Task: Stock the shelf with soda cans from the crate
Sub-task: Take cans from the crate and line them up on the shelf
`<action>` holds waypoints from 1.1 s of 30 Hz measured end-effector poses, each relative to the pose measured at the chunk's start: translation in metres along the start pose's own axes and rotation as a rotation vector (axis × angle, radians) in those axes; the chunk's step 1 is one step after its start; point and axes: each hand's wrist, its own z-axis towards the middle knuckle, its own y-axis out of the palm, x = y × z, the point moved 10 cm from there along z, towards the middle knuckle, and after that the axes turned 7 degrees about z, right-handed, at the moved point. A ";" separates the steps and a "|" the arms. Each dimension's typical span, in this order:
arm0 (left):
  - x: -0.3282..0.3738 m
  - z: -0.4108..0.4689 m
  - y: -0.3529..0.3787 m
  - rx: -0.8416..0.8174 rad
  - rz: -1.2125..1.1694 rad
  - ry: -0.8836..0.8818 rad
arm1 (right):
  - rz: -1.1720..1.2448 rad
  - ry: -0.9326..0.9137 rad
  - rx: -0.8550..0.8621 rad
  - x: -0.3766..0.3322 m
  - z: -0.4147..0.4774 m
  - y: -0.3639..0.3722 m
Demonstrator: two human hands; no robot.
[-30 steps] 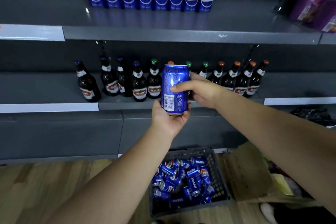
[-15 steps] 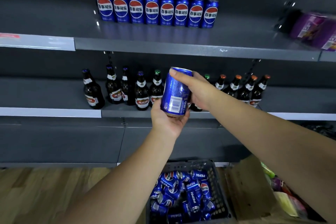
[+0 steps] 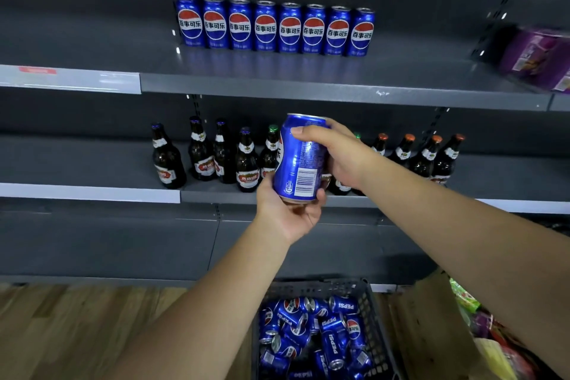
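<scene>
A blue soda can [image 3: 300,160] is held upright in front of the middle shelf, barcode facing me. My left hand [image 3: 288,214] cups its base with fingers curled round the bottom. My right hand [image 3: 340,154] grips its upper side, fingers wrapped over the rim. Several matching cans stand in a row [image 3: 276,26] on the upper shelf [image 3: 308,88]. The dark crate [image 3: 374,315] on the floor holds several loose cans [image 3: 311,336].
Brown beer bottles [image 3: 216,157] line the middle shelf on both sides of the held can. A purple package [image 3: 536,58] sits at the right of the upper shelf. An open cardboard box [image 3: 431,327] with snack packs stands right of the crate on the wooden floor.
Both hands have turned and tilted the can slightly while lifting it. My view has tipped upward, so the shelves sit lower in the frame.
</scene>
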 end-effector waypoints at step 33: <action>0.014 0.004 0.029 -0.027 0.064 0.175 | -0.009 0.016 0.081 -0.019 -0.031 -0.024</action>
